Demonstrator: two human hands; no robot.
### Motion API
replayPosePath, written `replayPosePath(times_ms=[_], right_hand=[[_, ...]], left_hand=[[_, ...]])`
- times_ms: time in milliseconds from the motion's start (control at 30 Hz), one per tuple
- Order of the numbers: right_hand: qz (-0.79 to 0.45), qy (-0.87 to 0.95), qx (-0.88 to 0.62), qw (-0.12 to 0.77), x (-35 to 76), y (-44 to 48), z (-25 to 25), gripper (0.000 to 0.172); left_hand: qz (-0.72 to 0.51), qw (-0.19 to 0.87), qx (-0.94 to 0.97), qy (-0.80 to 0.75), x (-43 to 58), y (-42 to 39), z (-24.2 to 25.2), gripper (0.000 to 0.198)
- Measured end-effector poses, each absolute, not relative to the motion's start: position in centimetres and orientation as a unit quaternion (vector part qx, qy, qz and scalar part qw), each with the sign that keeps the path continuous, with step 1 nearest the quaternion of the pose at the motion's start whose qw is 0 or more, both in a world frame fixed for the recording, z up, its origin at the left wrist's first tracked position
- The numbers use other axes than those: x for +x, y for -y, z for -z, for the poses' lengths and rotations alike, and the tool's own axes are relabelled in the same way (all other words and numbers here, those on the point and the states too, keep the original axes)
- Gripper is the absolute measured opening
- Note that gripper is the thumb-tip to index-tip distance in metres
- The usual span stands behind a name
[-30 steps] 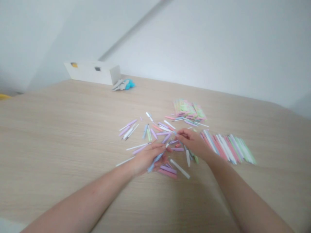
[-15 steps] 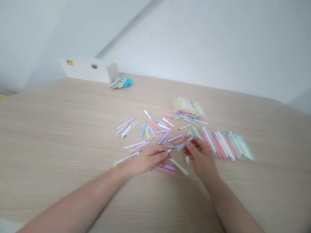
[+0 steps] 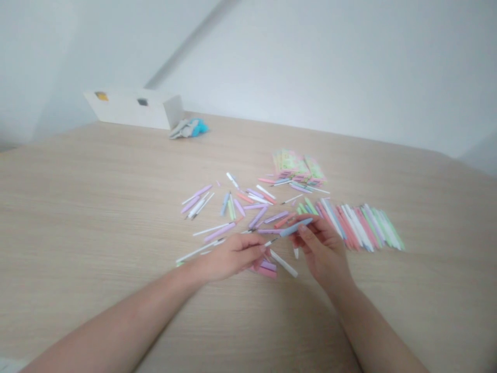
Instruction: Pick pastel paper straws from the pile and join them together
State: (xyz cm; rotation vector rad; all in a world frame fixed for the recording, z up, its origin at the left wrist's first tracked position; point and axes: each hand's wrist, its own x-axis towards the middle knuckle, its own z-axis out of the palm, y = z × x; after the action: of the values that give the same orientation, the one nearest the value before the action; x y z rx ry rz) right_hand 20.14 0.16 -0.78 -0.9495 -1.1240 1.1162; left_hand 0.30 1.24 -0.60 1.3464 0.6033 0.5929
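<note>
My left hand point(image 3: 237, 257) is closed in a pinch on a thin white pen refill point(image 3: 269, 242), whose dark tip points right. Between the thumb and fingers of my right hand point(image 3: 321, 251) is a blue pen barrel point(image 3: 295, 227), slanting up to the right. The refill's tip is close to the barrel's lower left end; whether they touch I cannot tell. Under and around my hands lie loose pen parts, among them a white barrel point(image 3: 284, 264), a purple barrel point(image 3: 259, 216) and a white refill point(image 3: 212, 229).
Right of my right hand is a row of pens point(image 3: 359, 227) in pink, white, blue and green. Behind the loose parts sit stacked printed packets point(image 3: 291, 165). Further back are a grey and blue cloth-like bundle point(image 3: 190, 128) and a white box point(image 3: 132, 111) near the wall.
The blue barrel has turned to a flatter slant in my right hand, and more of the refill's dark tip shows. The whole view has shifted slightly.
</note>
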Motion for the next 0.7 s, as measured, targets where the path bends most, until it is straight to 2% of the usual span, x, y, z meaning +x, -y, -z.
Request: replayPosePath(times_ms=[233,500,700], right_hand=[[-0.475,0.508,-0.411,0.589,20.3,0.0,0.9,0.012],[-0.474,0.556,-0.450,0.513,19.8,0.3,0.8,0.013],[-0.461,0.554,-0.488,0.492,19.3,0.3,0.3,0.016]], left_hand=[[-0.261,0.679,0.625,-0.283,0.2,-1.3,0.7,0.030],[-0.268,0.690,0.612,-0.277,0.0,-1.2,0.6,0.030],[-0.289,0.623,0.667,-0.288,-0.5,-1.4,1.2,0.038]])
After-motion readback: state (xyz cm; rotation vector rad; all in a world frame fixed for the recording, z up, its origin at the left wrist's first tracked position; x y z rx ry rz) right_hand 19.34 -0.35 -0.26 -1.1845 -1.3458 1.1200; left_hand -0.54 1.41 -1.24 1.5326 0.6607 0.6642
